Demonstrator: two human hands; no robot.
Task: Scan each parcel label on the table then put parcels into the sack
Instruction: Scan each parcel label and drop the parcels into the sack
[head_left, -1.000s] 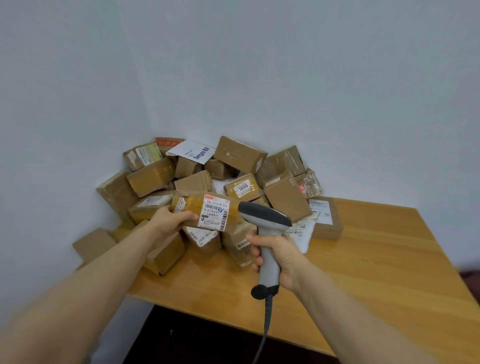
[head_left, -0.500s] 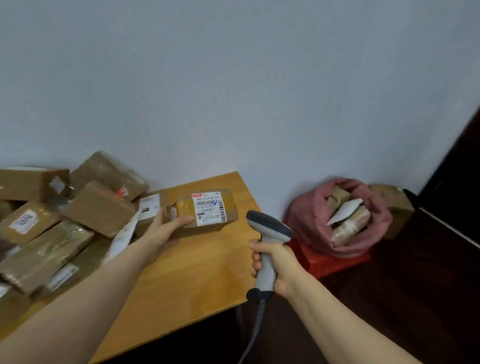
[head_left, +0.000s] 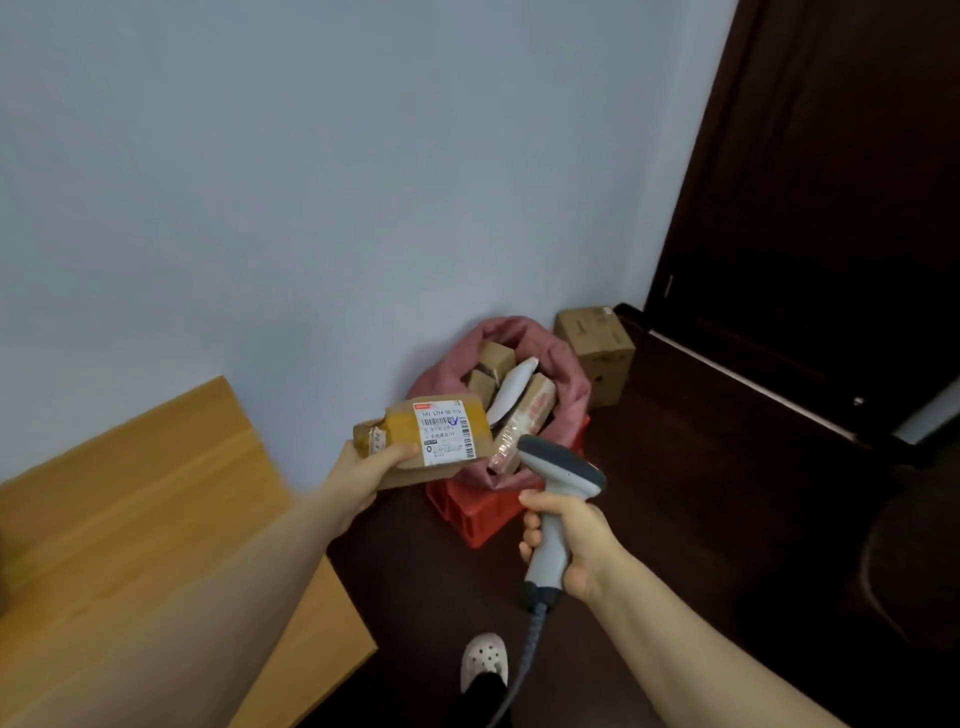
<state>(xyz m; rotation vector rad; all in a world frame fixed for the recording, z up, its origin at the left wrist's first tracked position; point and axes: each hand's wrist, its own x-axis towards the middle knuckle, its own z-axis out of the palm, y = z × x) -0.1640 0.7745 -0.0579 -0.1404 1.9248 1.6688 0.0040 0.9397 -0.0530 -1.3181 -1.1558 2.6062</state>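
Carried off the table, the parcel (head_left: 423, 441) hangs in the outstretched left hand (head_left: 363, 467) beside the sack (head_left: 566, 384); right hand (head_left: 574, 540) grips the scanner (head_left: 558, 499).

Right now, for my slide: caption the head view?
Left hand holds a parcel by the sack; right hand grips the scanner.

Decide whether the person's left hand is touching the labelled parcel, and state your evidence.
Touching. The head view shows the left hand gripping the labelled parcel: its thumb presses on the parcel's upper face, with no gap between them.
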